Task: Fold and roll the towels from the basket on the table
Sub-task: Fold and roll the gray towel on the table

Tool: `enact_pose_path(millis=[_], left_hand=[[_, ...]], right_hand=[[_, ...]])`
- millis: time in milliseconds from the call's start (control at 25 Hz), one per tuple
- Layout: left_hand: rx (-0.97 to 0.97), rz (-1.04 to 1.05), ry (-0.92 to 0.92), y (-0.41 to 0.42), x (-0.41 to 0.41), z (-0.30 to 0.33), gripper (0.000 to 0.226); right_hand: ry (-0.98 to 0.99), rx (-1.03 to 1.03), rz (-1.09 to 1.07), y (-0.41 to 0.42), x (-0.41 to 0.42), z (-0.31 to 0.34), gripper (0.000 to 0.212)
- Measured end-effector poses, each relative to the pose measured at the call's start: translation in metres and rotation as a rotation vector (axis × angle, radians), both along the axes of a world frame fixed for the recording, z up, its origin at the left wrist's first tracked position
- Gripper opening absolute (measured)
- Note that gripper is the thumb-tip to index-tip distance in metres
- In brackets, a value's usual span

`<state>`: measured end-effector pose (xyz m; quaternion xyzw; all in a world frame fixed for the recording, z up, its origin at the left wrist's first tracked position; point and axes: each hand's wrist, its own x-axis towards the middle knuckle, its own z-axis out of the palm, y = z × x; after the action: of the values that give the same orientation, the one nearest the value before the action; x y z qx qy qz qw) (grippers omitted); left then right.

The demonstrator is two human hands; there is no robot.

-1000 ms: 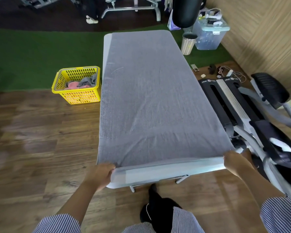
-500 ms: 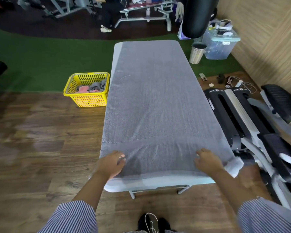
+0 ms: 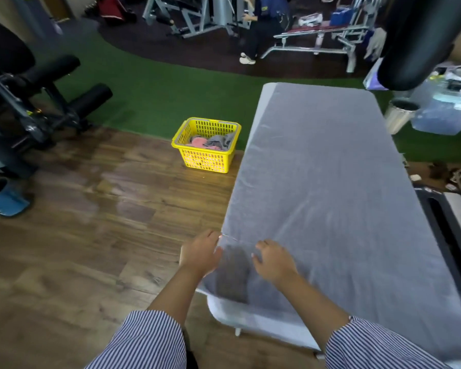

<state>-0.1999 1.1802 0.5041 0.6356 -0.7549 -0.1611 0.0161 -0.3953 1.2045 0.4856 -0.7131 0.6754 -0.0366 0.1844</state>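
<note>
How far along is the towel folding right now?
Done: one grey towel is spread flat over the table. In hand: the left hand and right hand are both at its near left corner, touching the cloth; no fold or roll shows yet. Left: folding and rolling this one, then the pink and grey towels in the yellow basket on the floor.

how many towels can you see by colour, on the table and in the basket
grey towel spread over the table: 1
grey towel in the yellow basket: 1
pink towel in the basket: 1
total: 3 visible; more may lie hidden underneath in the basket
</note>
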Motion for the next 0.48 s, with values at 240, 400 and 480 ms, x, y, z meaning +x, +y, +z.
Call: enact_pose_path(millis=[240,400,480], left_hand=[[-0.005,-0.129,-0.043,-0.106,0.09,0.013,0.039],[-0.036,-0.262,-0.106,-0.185,0.134,0.022,0.039],[-0.046,-0.295,-0.143,-0.225,0.139,0.023,0.035]], right_hand=[[-0.059,-0.022,-0.139,-0.092,0.105,-0.004,0.034],[-0.095,0.003,-0.255,-0.144,0.148,0.004,0.032],[-0.079,0.026,-0.337,-0.164,0.153,0.009,0.03]])
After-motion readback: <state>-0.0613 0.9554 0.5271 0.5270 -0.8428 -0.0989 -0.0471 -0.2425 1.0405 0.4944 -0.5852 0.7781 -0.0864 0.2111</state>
